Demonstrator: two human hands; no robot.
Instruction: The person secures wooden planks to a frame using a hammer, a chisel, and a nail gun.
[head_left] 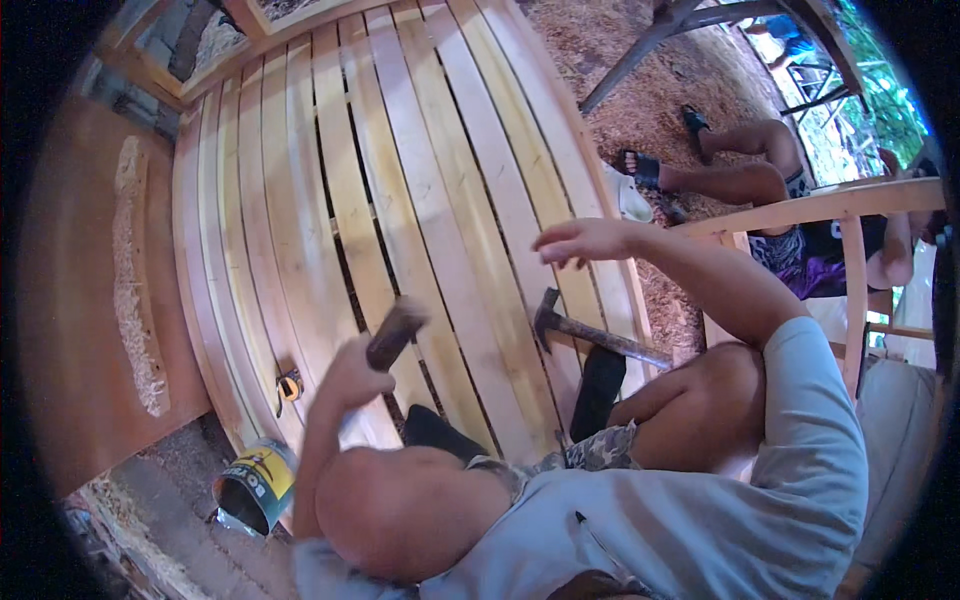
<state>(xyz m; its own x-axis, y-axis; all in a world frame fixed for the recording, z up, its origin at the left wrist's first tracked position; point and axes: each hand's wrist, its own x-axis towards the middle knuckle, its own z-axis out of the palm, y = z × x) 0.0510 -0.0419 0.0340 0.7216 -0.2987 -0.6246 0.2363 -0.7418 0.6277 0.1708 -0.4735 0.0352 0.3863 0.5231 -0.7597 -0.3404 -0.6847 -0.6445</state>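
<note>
My left hand (352,374) is closed round a short, dark brown wooden-looking piece (396,333), blurred by motion, and holds it above the slats. What kind of tool or block it is, I cannot make out. My right hand (588,242) hangs over the right side of the slatted wooden platform (440,180), fingers stretched out and holding nothing. Below it a claw hammer (600,335) lies on the slats, its head toward the middle and its handle end by my right knee. Left of my left hand, a yellow and black tape measure (289,386) rests on the slats.
A yellow and dark green can (258,484) stands at the lower left. Beside the platform is a brown board (80,290) with a shavings-covered strip (138,280). Another person's leg (725,183) stretches over the shaving-strewn floor (610,80). A wooden frame (855,290) rises at right.
</note>
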